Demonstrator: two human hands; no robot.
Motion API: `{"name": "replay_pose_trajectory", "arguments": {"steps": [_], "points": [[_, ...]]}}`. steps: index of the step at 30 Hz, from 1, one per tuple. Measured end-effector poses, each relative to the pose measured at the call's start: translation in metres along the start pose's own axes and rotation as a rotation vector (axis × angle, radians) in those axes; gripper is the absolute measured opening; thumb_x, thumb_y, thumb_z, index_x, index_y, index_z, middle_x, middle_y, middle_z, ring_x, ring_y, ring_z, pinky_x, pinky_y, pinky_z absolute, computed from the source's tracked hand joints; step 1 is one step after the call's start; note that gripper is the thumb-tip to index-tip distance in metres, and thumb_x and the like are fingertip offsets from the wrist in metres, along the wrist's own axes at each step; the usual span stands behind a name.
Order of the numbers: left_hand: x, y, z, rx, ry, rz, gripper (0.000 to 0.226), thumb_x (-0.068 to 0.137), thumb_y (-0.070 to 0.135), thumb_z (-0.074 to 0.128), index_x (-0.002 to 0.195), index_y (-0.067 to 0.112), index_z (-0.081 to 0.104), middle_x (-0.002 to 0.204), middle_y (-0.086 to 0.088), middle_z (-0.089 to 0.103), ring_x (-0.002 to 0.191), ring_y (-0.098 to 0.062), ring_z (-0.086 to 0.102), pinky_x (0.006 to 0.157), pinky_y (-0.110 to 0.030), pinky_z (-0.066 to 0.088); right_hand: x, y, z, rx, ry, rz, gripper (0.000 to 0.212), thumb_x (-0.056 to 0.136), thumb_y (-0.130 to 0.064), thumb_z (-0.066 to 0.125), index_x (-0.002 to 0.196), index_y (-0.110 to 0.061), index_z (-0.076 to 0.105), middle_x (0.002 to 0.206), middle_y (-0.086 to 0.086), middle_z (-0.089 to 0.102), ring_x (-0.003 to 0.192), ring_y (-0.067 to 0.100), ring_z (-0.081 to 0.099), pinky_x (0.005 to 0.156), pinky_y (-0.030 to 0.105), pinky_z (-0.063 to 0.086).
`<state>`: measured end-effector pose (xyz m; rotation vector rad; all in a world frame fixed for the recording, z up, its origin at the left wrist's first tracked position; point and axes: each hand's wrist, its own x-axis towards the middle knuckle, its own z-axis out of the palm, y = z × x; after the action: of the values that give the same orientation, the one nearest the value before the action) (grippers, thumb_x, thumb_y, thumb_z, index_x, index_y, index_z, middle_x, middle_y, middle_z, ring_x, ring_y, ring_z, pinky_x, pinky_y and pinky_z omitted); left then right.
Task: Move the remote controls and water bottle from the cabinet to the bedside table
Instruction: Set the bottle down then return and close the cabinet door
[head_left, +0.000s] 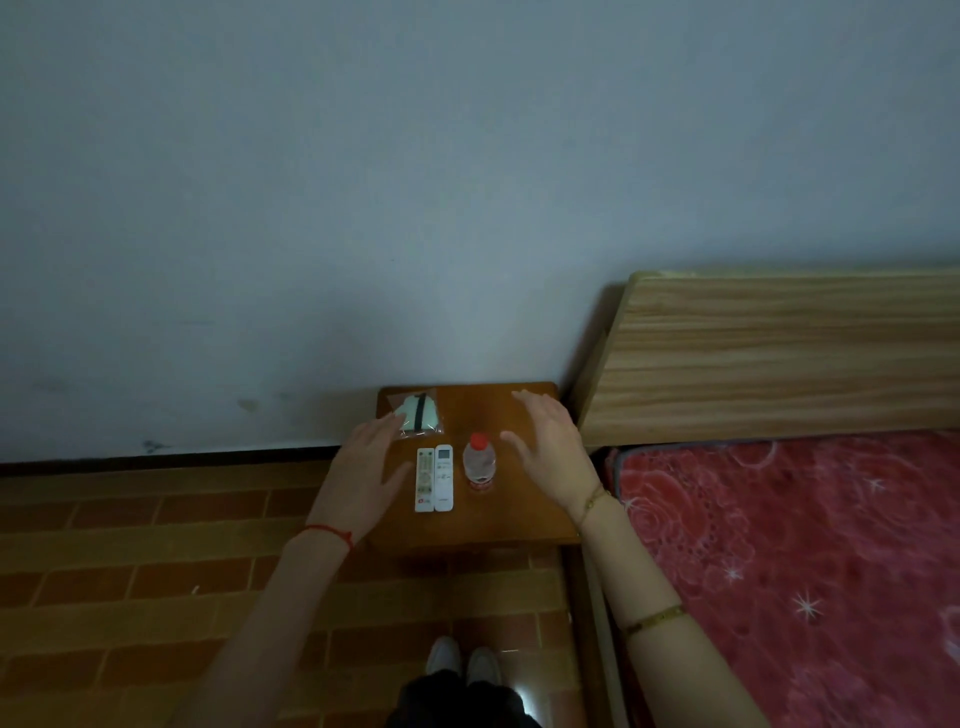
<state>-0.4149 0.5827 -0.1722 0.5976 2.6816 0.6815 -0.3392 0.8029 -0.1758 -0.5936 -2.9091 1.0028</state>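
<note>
— Hands first: the left hand (370, 470) is spread flat and empty just left of the remotes, and the right hand (551, 451) is spread and empty just right of the bottle. Neither touches anything, as far as the view shows.

— And the desk (524, 525)?

— It stands between the wall and the bed (789, 561). The water bottle (479, 462) stands upright on it, red cap up. Touching side by side to its left lie the two remote controls: the left remote (424, 479) and the right remote (444, 477). Behind them sits a clear packet (418, 413) near the back edge.

— So the move looks done. What could still go wrong?

— The bottle is the likeliest trouble. It is tall and narrow, and the right hand's thumb is near it; a careless sweep sideways could tip it onto the remotes or roll it off toward the bed.

— And the remotes?

— They lie flat and well in from the edge. A brush from the left hand would only skew them.
</note>
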Motion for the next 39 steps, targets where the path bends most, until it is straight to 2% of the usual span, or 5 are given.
{"name": "replay_pose_trajectory", "arguments": {"steps": [15,26,30,34,39], "points": [[-0.122,0.013,-0.050,-0.066,0.208,-0.014,0.059,0.092,0.028,0.059,0.146,0.023,0.037,0.148,-0.006,0.043,0.139,-0.022,0.036,0.111,-0.039,0.035,-0.088,-0.040,-0.027,0.065,0.013,-0.044,0.060,0.095,-0.032,0.060,0.149,-0.019,0.036,0.152,0.001,0.043,0.147,0.021,0.026,0.119,0.046,0.029],[-0.183,-0.011,-0.074,-0.083,0.411,-0.091,0.053,0.093,0.025,0.059,0.143,0.020,0.043,0.143,-0.005,0.048,0.134,-0.019,0.041,0.106,-0.023,0.028,-0.094,-0.088,-0.022,0.041,-0.058,-0.284,0.056,0.096,-0.033,0.058,0.146,-0.020,0.039,0.146,-0.001,0.048,0.142,0.017,0.035,0.116,0.034,0.031],[-0.214,-0.033,-0.082,-0.079,0.470,-0.187,0.054,0.092,0.026,0.060,0.143,0.018,0.044,0.143,-0.005,0.049,0.134,-0.021,0.041,0.109,-0.026,0.029,-0.093,-0.118,-0.006,0.037,-0.134,-0.375,0.053,0.096,-0.031,0.059,0.144,-0.021,0.042,0.141,-0.001,0.052,0.136,0.016,0.041,0.107,0.023,0.029],[-0.251,-0.059,-0.086,-0.091,0.516,-0.321,0.056,0.092,0.036,0.055,0.145,0.027,0.039,0.146,0.002,0.045,0.137,-0.018,0.038,0.115,-0.041,0.032,-0.097,-0.155,0.018,0.021,-0.229,-0.489,0.053,0.096,-0.028,0.059,0.145,-0.015,0.043,0.142,0.002,0.053,0.137,0.020,0.041,0.115,0.032,0.033],[-0.303,-0.097,-0.092,-0.068,0.610,-0.481,0.057,0.090,0.032,0.059,0.144,0.024,0.041,0.144,-0.004,0.050,0.135,-0.022,0.042,0.113,-0.044,0.034,-0.107,-0.210,0.059,-0.009,-0.358,-0.628,0.053,0.097,-0.031,0.057,0.146,-0.018,0.041,0.145,0.001,0.049,0.140,0.018,0.037,0.116,0.034,0.031]]}}
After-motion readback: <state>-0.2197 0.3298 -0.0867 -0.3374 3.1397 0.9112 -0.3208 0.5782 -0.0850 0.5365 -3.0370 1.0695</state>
